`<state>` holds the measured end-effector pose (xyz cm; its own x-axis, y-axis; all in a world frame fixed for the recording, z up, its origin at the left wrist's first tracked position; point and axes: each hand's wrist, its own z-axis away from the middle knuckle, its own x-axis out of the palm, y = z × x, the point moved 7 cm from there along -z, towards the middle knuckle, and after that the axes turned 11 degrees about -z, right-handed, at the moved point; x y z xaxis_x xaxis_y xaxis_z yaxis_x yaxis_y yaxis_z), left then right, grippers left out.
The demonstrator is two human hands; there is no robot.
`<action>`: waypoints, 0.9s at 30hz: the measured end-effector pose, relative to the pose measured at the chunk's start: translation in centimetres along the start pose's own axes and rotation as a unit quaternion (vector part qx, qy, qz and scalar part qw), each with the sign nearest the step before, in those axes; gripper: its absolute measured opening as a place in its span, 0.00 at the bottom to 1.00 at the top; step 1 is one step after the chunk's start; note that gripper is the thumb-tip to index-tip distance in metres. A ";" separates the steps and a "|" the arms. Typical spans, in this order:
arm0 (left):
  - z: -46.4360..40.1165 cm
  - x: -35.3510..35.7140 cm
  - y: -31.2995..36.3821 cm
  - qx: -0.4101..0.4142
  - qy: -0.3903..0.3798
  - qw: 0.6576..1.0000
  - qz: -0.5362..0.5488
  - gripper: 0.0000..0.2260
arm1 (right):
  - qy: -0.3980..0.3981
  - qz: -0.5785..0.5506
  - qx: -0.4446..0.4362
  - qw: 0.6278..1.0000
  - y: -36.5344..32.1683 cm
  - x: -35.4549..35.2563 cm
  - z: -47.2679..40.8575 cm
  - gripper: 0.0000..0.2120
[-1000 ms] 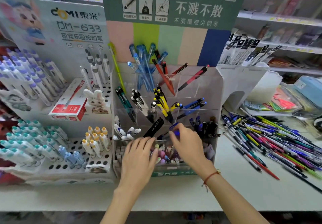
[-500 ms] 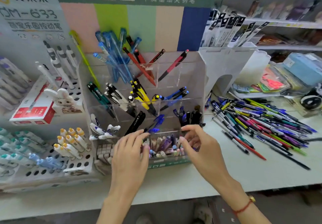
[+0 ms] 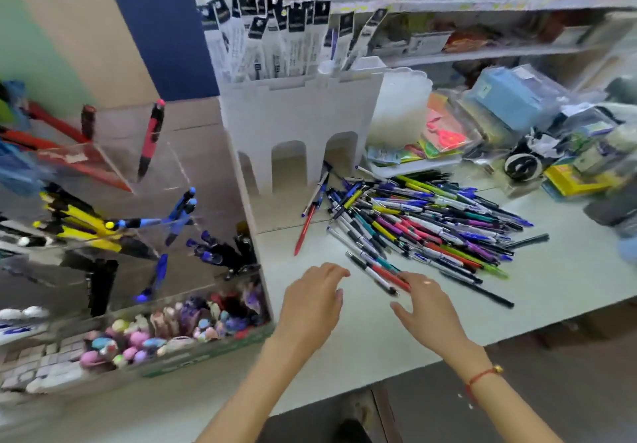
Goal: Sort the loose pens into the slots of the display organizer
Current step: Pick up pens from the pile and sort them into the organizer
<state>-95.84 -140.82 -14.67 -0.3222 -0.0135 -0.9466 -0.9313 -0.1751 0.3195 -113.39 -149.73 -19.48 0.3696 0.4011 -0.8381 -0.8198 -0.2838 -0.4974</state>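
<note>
My left hand (image 3: pixel 312 299) hangs over the pale counter (image 3: pixel 551 291) with its fingers relaxed and loosely spread, holding nothing. My right hand (image 3: pixel 429 308) is just beside it, palm down and fingers slack, also holding nothing; its fingertips lie at the near edge of the pile of loose pens (image 3: pixel 424 225), though the blur keeps me from telling whether they touch the nearest pens. I wear a red string bracelet (image 3: pixel 482 375) on my right wrist. The pile spreads across the counter ahead and to the right of my hands, a jumble of blue, purple, yellow, red and black barrels. A single red pen (image 3: pixel 305 227) lies apart from it, near the foot of a white cardboard stand (image 3: pixel 300 118). The clear display organizer (image 3: pixel 144 222) stands to my left, its slots already holding red, yellow, blue and black pens, with small pastel erasers (image 3: pixel 165 332) in its front tray.
</note>
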 end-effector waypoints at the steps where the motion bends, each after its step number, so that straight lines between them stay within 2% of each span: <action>1: -1.4 2.1 0.5 0.005 -0.026 0.999 -0.023 0.19 | 0.001 0.017 0.001 1.000 1.2 0.1 -0.7 0.29; 4: -4.5 7.6 1.8 0.027 -0.079 0.993 -0.083 0.28 | -0.019 0.046 0.013 0.999 3.8 1.1 -2.5 0.34; 6: -6.6 9.3 1.3 -0.018 -0.077 0.994 -0.077 0.31 | -0.023 0.049 0.024 0.998 4.9 1.8 -3.1 0.35; 9: -9.0 10.2 -0.5 -0.088 -0.061 0.993 -0.047 0.34 | -0.012 0.003 0.040 0.999 6.4 1.8 -2.7 0.26; 12: -9.9 11.0 -1.2 -0.067 -0.086 0.992 -0.062 0.32 | -0.021 -0.088 0.047 0.995 8.2 2.3 -1.6 0.16; 14: -10.0 11.6 -1.3 -0.063 -0.098 0.991 -0.063 0.29 | -0.019 -0.145 0.039 0.988 8.8 2.5 -1.7 0.14; 17: -9.4 11.8 -1.1 -0.084 -0.063 0.994 -0.037 0.29 | -0.008 -0.192 0.012 0.981 7.5 2.4 -3.8 0.11; 22: -7.6 11.5 -1.3 -0.133 0.009 0.990 0.039 0.30 | 0.013 -0.150 -0.073 0.986 3.3 2.2 -7.3 0.08; 24: -6.9 11.7 -2.2 -0.141 0.016 0.990 0.019 0.30 | 0.049 -0.116 -0.142 0.982 1.4 1.6 -7.9 0.10; 25: -6.6 11.8 -2.6 -0.147 0.013 0.989 0.005 0.29 | 0.045 -0.086 -0.172 0.980 0.7 1.8 -8.2 0.15; 27: -6.3 12.1 -3.3 -0.155 0.003 0.988 -0.009 0.28 | 0.004 -0.008 -0.189 0.982 -0.1 3.2 -9.0 0.30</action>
<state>-95.60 -146.60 -27.45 -0.3036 -0.0131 -0.9527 -0.8396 -0.4690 0.2740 -108.21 -156.25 -24.20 0.3853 0.4012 -0.8310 -0.5940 -0.5814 -0.5560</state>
